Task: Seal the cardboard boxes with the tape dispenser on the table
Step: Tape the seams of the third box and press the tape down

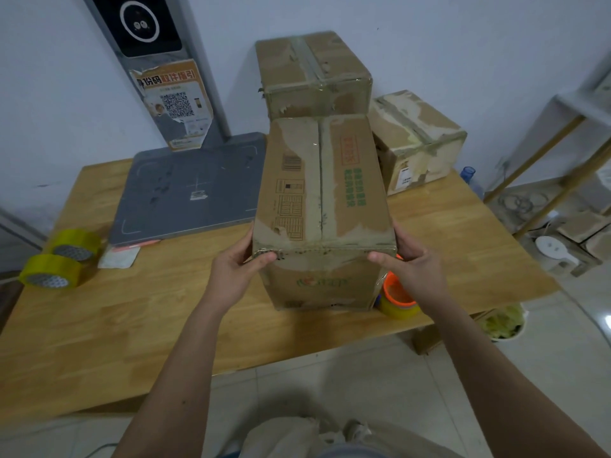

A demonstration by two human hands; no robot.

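I count three cardboard boxes (322,180) on my table (139,325). Two loose tape rolls (62,257) lie left. One tape dispenser (396,295) sits right.

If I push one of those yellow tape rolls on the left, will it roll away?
Probably not at first. Both tape rolls seem to lie tilted, more on their sides than on edge, so a push would likely slide them along the table. Tipped up on edge, though, a round roll could well roll off. They look stiff, not squashy.
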